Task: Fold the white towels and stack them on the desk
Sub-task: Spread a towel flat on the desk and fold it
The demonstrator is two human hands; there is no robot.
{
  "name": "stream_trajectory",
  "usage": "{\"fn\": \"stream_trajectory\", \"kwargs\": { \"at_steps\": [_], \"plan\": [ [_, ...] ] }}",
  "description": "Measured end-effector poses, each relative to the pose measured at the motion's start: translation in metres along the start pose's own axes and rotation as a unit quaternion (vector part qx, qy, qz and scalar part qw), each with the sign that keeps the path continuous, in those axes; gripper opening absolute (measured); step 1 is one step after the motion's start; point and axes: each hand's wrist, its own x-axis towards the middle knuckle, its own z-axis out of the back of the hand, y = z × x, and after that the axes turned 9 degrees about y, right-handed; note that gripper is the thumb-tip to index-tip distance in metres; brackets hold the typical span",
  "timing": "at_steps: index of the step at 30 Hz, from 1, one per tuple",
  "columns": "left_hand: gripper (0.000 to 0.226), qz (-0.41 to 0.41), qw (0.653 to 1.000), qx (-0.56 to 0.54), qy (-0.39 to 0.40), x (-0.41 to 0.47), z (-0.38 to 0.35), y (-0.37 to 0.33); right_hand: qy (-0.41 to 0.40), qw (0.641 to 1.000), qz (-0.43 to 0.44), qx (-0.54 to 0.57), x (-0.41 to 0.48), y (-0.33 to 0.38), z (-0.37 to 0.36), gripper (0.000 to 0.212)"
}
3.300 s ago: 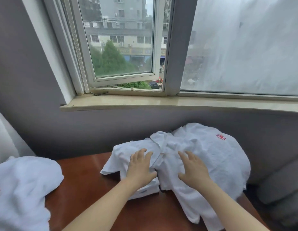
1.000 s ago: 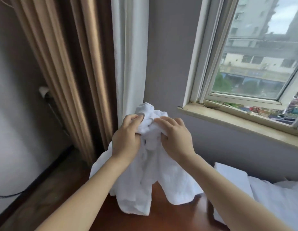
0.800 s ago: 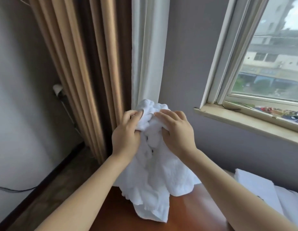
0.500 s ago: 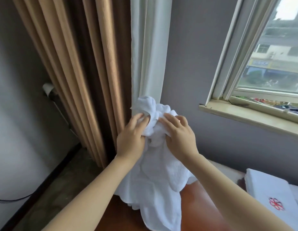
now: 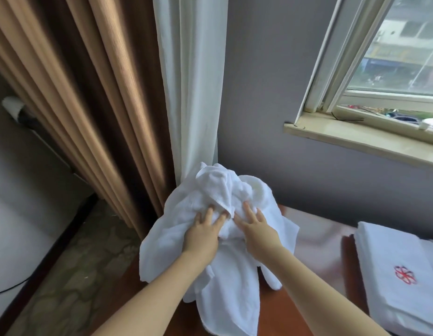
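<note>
A crumpled white towel (image 5: 225, 275) is bunched up over the left end of the brown desk (image 5: 317, 246), its lower folds hanging onto the wood. My left hand (image 5: 203, 236) digs its fingers into the bunch on the left side. My right hand (image 5: 256, 231) grips the same bunch just to the right, a few centimetres from the left hand. A folded white towel (image 5: 394, 270) with a red embroidered mark lies flat on the desk at the right edge of the view.
Brown curtains (image 5: 72, 93) and a white sheer curtain (image 5: 191, 76) hang just behind the crumpled towel. A grey wall and a stone window sill (image 5: 356, 139) run along the far side of the desk. Patterned floor (image 5: 72, 275) lies to the left.
Both hands have come down with the bunched towel, from in front of the curtain to near the desk. My fingers have shifted on the cloth. The folded towel shows more fully at the right.
</note>
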Motion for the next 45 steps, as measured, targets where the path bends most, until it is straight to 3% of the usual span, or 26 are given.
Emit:
{"fn": "stream_trajectory", "kwargs": {
  "at_steps": [9, 12, 16, 19, 27, 45],
  "plan": [
    [0.079, 0.006, 0.997, -0.061, 0.05, -0.024, 0.017, -0.013, -0.032, 0.999, 0.018, -0.001, -0.032, -0.001, 0.005, 0.077],
    [0.07, 0.014, 0.998, -0.056, 0.007, -0.038, 0.031, -0.026, -0.045, 0.999, 0.021, 0.011, -0.056, -0.009, 0.011, 0.071],
    [0.08, 0.015, 0.995, -0.051, -0.084, -0.056, 0.038, -0.06, -0.078, 0.997, -0.006, 0.011, -0.095, -0.036, 0.018, 0.071],
    [0.082, -0.016, 0.994, -0.041, -0.101, -0.065, 0.037, -0.1, -0.089, 0.995, -0.046, -0.009, -0.128, -0.063, 0.019, 0.069],
    [0.067, -0.143, 0.989, -0.029, -0.016, -0.072, 0.02, -0.238, -0.117, 0.986, -0.123, -0.007, -0.231, -0.161, 0.015, 0.063],
    [0.066, -0.305, 0.951, 0.034, 0.045, -0.08, -0.026, -0.511, -0.116, 0.947, -0.296, 0.048, -0.415, -0.379, -0.03, 0.061]
  ]
}}
